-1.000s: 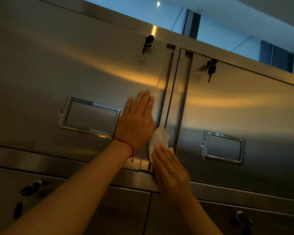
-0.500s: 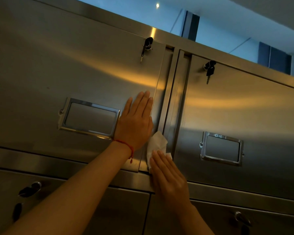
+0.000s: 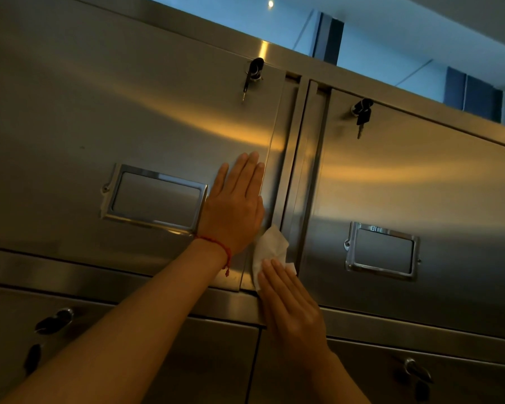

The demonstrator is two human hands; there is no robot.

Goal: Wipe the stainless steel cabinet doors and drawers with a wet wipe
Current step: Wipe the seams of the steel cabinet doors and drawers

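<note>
Pressing flat on the left door (image 3: 123, 118), the left hand (image 3: 233, 208) has straight fingers held close together and grips nothing. A red string (image 3: 220, 249) goes around its wrist. Just right of that hand, the right hand (image 3: 289, 301) lies with flat fingers on the white wipe (image 3: 270, 247), pushing it onto the right edge of the left door, near the bottom corner. The two hands are near each other but apart. A shiny frame (image 3: 155, 196) sits left of the left hand. On the right door (image 3: 420, 199) is another frame (image 3: 382, 250). Keys (image 3: 252, 74) hang from the left door's lock, and more keys (image 3: 362, 113) hang from the right one.
</note>
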